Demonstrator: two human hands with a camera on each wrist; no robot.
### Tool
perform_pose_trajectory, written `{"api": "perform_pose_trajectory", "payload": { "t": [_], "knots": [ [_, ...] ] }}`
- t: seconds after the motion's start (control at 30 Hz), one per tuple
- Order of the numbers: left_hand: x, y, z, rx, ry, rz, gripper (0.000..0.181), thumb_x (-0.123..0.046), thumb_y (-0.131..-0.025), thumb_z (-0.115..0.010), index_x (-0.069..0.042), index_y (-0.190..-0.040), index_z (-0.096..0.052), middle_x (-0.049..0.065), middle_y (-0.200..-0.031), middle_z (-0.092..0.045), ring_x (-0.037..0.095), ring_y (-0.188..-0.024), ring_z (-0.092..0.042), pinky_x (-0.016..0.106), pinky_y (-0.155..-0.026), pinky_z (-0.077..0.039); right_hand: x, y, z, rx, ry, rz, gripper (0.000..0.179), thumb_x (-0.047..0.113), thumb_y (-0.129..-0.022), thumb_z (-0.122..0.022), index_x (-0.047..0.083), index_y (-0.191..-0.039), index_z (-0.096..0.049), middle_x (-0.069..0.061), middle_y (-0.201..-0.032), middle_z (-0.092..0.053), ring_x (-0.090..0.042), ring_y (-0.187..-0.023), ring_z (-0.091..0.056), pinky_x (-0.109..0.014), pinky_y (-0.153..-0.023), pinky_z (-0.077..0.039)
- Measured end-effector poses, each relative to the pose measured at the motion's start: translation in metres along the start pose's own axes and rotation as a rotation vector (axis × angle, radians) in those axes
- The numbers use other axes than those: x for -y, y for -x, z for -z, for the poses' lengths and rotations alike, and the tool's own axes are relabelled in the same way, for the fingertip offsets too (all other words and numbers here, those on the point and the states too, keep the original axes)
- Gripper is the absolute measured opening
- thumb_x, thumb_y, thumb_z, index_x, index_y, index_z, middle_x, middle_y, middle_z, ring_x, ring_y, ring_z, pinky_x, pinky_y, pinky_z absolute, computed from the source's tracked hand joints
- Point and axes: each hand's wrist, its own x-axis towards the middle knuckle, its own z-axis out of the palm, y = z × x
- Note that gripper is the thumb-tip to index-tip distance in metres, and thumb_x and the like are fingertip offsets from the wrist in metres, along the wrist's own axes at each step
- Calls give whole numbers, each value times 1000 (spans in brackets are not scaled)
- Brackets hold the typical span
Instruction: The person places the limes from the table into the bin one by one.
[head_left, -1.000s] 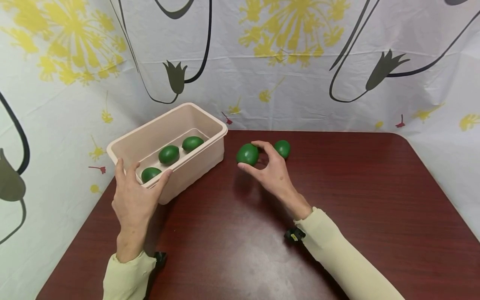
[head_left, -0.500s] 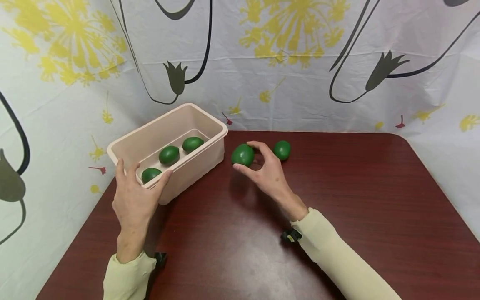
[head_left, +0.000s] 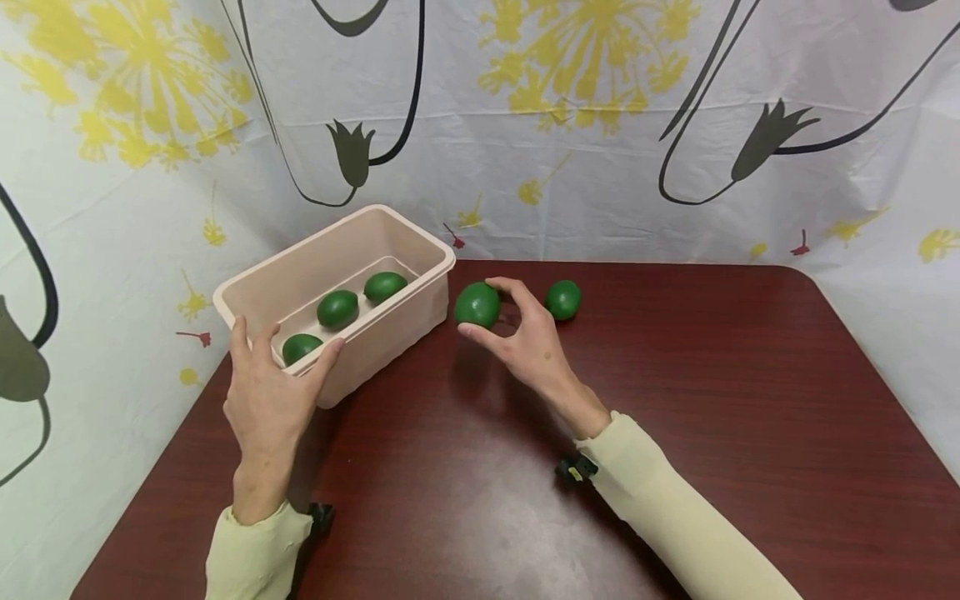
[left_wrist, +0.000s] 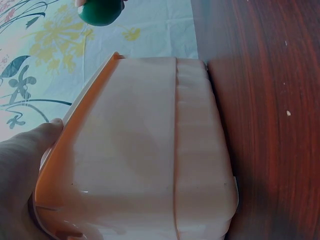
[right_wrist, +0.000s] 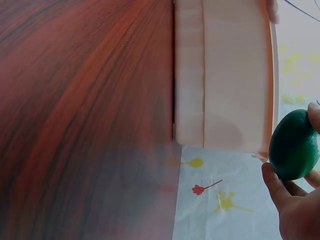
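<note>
My right hand (head_left: pixel 532 342) pinches a green lime (head_left: pixel 477 305) between thumb and fingers, raised above the table just right of the beige plastic bin (head_left: pixel 390 333). The right wrist view shows that smooth oval lime (right_wrist: pixel 295 145) close to the bin's rim. With thumb and fingers spread over the near corner, my left hand (head_left: pixel 270 400) grips the bin's rim. Inside the bin lie three more limes, the nearest lime (head_left: pixel 302 348) partly hidden by the wall, then a middle lime (head_left: pixel 337 309) and a far lime (head_left: pixel 385 287). Another lime (head_left: pixel 563 300) rests on the table behind my right hand.
The dark red-brown wooden table (head_left: pixel 712 400) extends to the right and front. Behind it and on the left hangs a white patterned cloth (head_left: pixel 600 192), close to the bin's far side. Both forearms reach in from the front in pale sleeves (head_left: pixel 667 500).
My right hand has carried the pinched lime a little to the left, closer to the bin. The left hand, the bin and the other limes have stayed in place.
</note>
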Motion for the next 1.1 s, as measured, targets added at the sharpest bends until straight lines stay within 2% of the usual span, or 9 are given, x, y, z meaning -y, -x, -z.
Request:
{"api": "perform_pose_trajectory", "payload": {
  "t": [0.13,0.47,0.77,1.1],
  "knots": [
    [0,0,-1,-1,-1,-3,91,-73,-81,-71,-16,-150,-54,6,-173,-28,53,-126,-59,77,-88,-47,2,0,-2,5,3,-5,71,30,-81,-91,14,-141,-57,-3,-133,-65,-20,-107,-72,-38,-96,-60],
    [0,-1,-1,-5,0,-6,91,-73,-81,-72,-15,-149,-55,6,-173,-28,54,-126,-59,77,-88,-47,3,-1,-4,19,-19,-7,71,30,-81,-91,17,-141,-56,-3,-134,-65,-24,-105,-74,-38,-96,-60],
    [0,0,0,-3,-10,-3,91,-73,-81,-72,-15,-149,-54,7,-173,-28,54,-126,-59,77,-88,-48,10,-5,-8,22,-55,15,71,27,-81,-91,16,-142,-56,-5,-135,-64,-24,-108,-75,-45,-98,-60],
    [0,-1,1,7,-10,3,91,-74,-81,-71,-16,-150,-53,6,-173,-27,54,-127,-59,77,-88,-47,18,-7,-14,24,-64,17,72,25,-79,-92,17,-141,-56,-5,-134,-66,-20,-110,-75,-38,-96,-61]
  ]
}}
